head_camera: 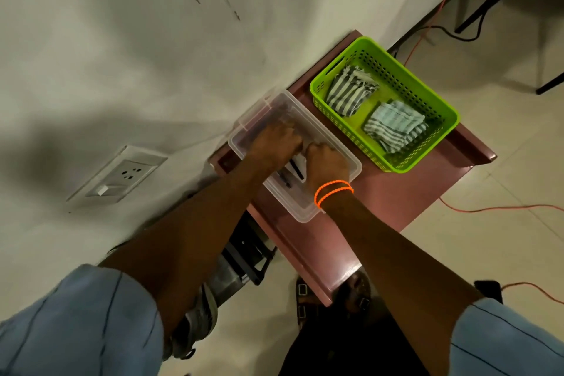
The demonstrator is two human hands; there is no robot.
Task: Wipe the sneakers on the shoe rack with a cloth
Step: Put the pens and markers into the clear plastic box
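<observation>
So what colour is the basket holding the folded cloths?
Bright lime green basket, seen clearly in the head view, with two striped cloths inside.

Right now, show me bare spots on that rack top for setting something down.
Free: the maroon top between clear tub, green basket and the front edge, plus the near strip. Crowded: the tub, with both hands inside.

On the maroon rack top (381, 192): clear plastic tub (329, 143) placed left of green perforated basket (439, 107); two striped folded cloths (351, 91) contained in basket.
</observation>
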